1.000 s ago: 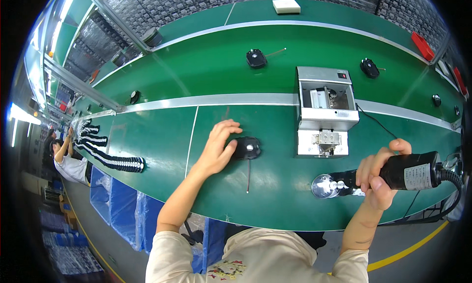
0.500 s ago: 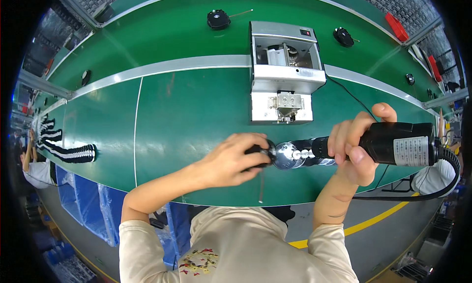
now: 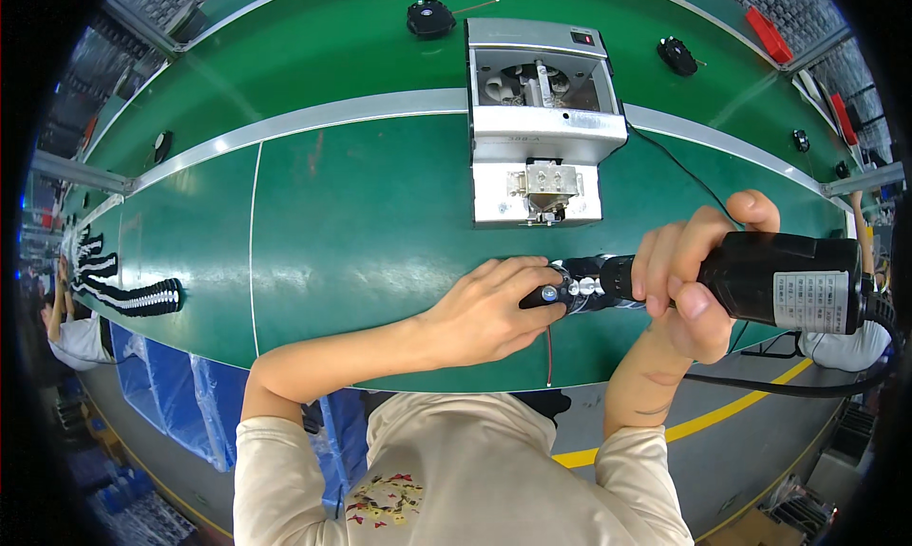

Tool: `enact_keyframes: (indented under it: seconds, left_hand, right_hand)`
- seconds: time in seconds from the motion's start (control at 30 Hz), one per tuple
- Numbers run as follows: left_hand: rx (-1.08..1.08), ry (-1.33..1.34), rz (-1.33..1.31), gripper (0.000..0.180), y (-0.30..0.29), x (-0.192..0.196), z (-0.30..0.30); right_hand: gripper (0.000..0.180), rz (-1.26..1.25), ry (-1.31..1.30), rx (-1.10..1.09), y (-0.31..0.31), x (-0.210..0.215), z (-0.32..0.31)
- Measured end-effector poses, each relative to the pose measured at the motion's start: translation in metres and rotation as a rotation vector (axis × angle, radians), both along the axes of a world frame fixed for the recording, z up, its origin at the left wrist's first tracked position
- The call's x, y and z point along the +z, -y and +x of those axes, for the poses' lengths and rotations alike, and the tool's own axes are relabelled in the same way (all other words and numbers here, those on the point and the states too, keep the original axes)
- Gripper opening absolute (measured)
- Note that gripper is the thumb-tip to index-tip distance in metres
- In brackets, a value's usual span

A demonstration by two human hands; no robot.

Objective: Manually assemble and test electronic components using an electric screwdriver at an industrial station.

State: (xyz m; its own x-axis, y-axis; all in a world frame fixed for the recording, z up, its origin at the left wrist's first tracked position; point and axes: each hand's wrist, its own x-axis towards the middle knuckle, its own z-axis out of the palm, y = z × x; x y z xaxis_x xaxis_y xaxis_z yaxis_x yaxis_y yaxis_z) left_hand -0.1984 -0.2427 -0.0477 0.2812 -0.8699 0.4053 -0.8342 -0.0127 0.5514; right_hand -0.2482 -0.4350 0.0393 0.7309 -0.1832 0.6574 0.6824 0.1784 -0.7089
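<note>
While the black electric screwdriver (image 3: 760,282) was gripped in the right hand (image 3: 686,282), fingers curled tight round its barrel, its silver nose was held level and pointed toward the left hand (image 3: 489,310). A small black round part (image 3: 543,296) was pinched under the left hand's fingertips, right at the tool's tip and touching it; most of that part was hidden by the fingers, and a thin wire (image 3: 548,356) was seen trailing from it toward the person's body. Both hands were held just above the near edge of the green counter (image 3: 361,223). Directly beyond the hands, a grey box-shaped machine (image 3: 538,119) with an open top was stood on the counter. Farther beyond it, two more black round parts (image 3: 430,18) were lain well apart from each other. A black cable (image 3: 788,386) was seen looping from the rear of the screwdriver below the right hand. Far off to the left hand's side, a row of black pieces (image 3: 133,297) was laid at the counter's edge.
</note>
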Motion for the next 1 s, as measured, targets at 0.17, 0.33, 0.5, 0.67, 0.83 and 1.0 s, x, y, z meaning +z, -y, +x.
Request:
enact_keyframes:
  seconds: [0.17,0.33,0.5,0.67,0.83,1.0]
  left_hand:
    - [-0.007,0.024,0.075,0.033,0.0,0.003,-0.002]
    - [0.059,0.011,0.006,0.022,0.007,-0.009,-0.009]
    - [0.051,0.025,-0.02,0.016,0.007,-0.016,-0.005]
    - [-0.003,-0.001,0.019,0.017,-0.008,-0.013,0.009]
    - [-0.001,-0.004,-0.016,0.017,-0.031,-0.013,0.021]
    - [0.0,-0.024,-0.034,0.019,-0.037,-0.015,0.024]
  right_hand:
    - [0.065,-0.029,0.011,0.017,0.004,0.0,0.0]
    - [0.065,-0.02,0.004,0.003,0.002,0.003,0.003]
    - [0.065,0.009,-0.001,-0.074,-0.014,0.015,0.018]
    - [0.056,0.03,-0.004,-0.162,-0.029,0.025,0.045]
    - [0.052,-0.012,-0.119,-0.265,-0.037,0.028,0.057]
    - [0.046,-0.053,-0.203,-0.309,-0.041,0.026,0.067]
